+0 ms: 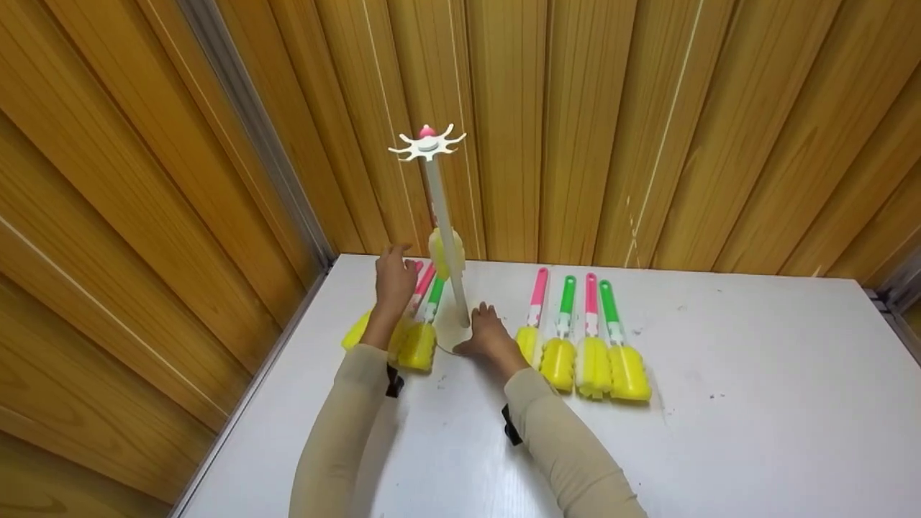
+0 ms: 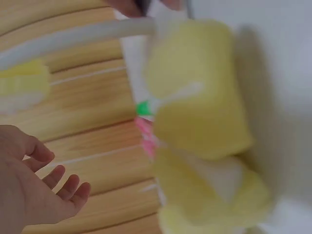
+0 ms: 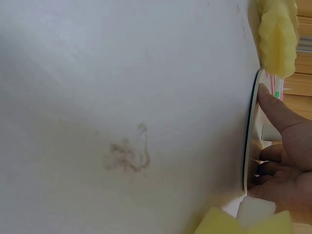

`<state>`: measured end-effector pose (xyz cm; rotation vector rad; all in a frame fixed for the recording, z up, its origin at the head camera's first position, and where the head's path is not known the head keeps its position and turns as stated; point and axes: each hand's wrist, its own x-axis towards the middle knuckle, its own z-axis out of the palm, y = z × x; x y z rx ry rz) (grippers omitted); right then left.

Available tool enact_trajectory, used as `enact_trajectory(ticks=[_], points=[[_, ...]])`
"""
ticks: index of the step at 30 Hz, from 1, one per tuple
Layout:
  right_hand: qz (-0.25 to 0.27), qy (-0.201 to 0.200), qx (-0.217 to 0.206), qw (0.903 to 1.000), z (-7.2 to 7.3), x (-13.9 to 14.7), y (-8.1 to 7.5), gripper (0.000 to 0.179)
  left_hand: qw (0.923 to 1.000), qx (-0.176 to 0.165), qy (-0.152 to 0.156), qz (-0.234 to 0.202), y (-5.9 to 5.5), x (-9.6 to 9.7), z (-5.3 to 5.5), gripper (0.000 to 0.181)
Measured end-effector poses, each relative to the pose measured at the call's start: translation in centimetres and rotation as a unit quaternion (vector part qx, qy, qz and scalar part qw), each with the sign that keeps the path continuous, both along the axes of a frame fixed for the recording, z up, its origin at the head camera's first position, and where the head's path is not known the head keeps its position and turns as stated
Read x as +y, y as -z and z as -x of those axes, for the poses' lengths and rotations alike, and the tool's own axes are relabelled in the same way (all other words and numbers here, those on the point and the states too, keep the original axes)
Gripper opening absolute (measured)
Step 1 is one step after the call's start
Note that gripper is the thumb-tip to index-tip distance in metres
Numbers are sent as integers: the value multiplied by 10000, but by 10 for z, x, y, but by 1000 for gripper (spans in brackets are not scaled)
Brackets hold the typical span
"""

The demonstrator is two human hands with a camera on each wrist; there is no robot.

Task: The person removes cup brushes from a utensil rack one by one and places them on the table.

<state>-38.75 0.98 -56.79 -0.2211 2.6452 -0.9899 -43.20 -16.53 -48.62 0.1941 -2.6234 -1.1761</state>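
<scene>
A white stand [image 1: 446, 216] rises from a round base [image 1: 450, 332], with a star of curved hooks and a pink knob on top. One yellow sponge brush [image 1: 437, 252] hangs behind its pole. My right hand [image 1: 493, 337] holds the base near the pole, thumb on the rim and fingers bent in the right wrist view. Left of the pole my left hand [image 1: 394, 282] is raised, its loosely bent fingers holding nothing. Below it lie several sponge brushes [image 1: 417, 347] with pink and green handles, partly hidden by the left arm; they look blurred in the left wrist view.
To the right of the stand several more sponge brushes [image 1: 593, 367] lie side by side, handles pointing to the back. The white table [image 1: 755, 403] meets wood-patterned wall panels [image 1: 575, 129] behind and at the left, with a metal post [image 1: 266, 137] in the corner.
</scene>
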Motion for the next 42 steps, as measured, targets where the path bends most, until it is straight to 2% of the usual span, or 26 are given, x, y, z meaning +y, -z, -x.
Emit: enact_trajectory(ticks=[2, 5, 10, 14, 18, 21, 24, 26, 33, 42], points=[[-6, -29, 32, 10000, 0, -1, 0, 98, 9982, 345, 134, -463, -13, 3, -4, 38], [-12, -69, 87, 9999, 1, -2, 1, 98, 9907, 808, 422, -1013, -31, 9, -9, 38], [27, 18, -47, 10000, -1, 0, 1, 97, 9745, 1266, 1023, -1542, -49, 21, -11, 40], [-25, -17, -96, 9999, -2, 1, 0, 96, 9590, 1530, 1555, -1812, -55, 29, -8, 45], [-209, -120, 10, 9997, -1, 1, -1, 96, 9445, 1741, 1969, -1972, -57, 36, -3, 41], [-200, -149, 51, 9997, 1, 1, -1, 97, 9384, 1838, 2061, -2078, -56, 41, 0, 37], [-118, -173, 24, 9998, 2, 0, 0, 97, 9338, 1941, 1983, -2259, -53, 46, 3, 33], [-125, -179, 53, 9997, 3, 1, 0, 96, 9332, 2023, 1928, -2260, -53, 51, 4, 31], [-305, -214, 186, 9991, 5, 4, 2, 96, 9460, 2202, 1767, -1592, -54, 64, 6, 24], [-279, -201, 203, 9992, 6, 3, 4, 97, 9521, 2236, 1572, -1374, -55, 64, 7, 24]])
